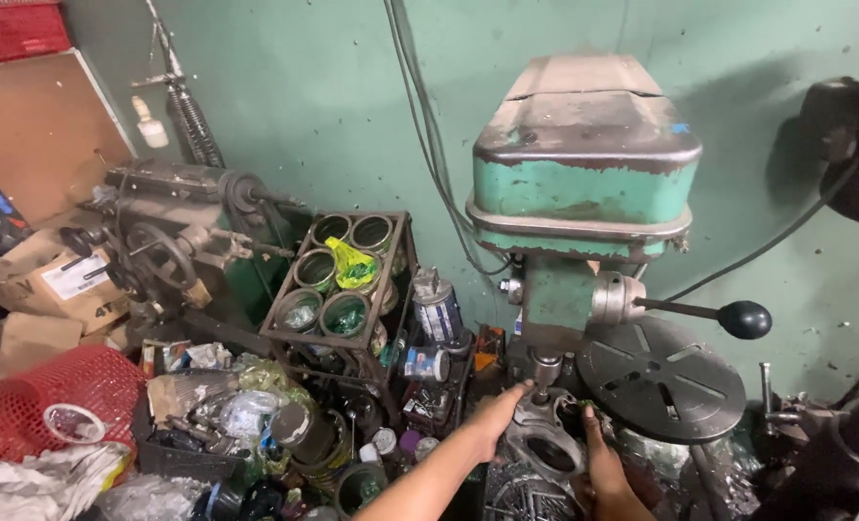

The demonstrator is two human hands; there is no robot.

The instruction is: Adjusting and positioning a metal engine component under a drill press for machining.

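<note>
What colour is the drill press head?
Worn green drill press head with a grey top, head view.

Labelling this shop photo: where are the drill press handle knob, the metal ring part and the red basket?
drill press handle knob [746, 319], head view, black ball end.
metal ring part [545, 446], head view, upper rim.
red basket [24, 405], head view, mesh side.

Scuffed green-painted wall [323, 106] rising above the hands, black cables [429, 135] hanging down it, brown board [34, 125] leaning far up-left, red mesh basket [53, 396] at left
</note>
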